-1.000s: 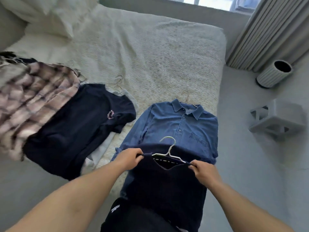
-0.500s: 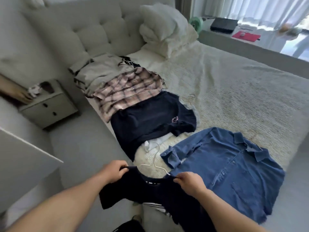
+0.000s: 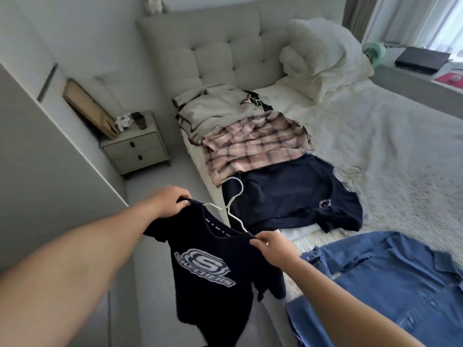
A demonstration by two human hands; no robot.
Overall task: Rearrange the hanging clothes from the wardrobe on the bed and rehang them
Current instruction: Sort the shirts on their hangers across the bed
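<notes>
A dark navy logo T-shirt (image 3: 213,276) hangs on a white hanger (image 3: 234,206) in the air beside the bed. My left hand (image 3: 167,201) grips its left shoulder and my right hand (image 3: 271,247) pinches its right shoulder. On the bed (image 3: 375,151) lie a blue button shirt (image 3: 390,284), a navy T-shirt with a small crest (image 3: 295,199), a pink plaid shirt (image 3: 253,149) and a pale grey garment (image 3: 215,111) nearest the headboard.
A two-drawer nightstand (image 3: 135,151) stands left of the bed with small items on top. A grey panel (image 3: 50,171) fills the left. White pillows (image 3: 323,56) are piled at the headboard. A windowsill at the far right holds a black box (image 3: 421,61).
My view has swung left from the foot of the bed toward the headboard. Both hands have lifted the logo T-shirt off the blue shirt and carried it left, off the bed's edge.
</notes>
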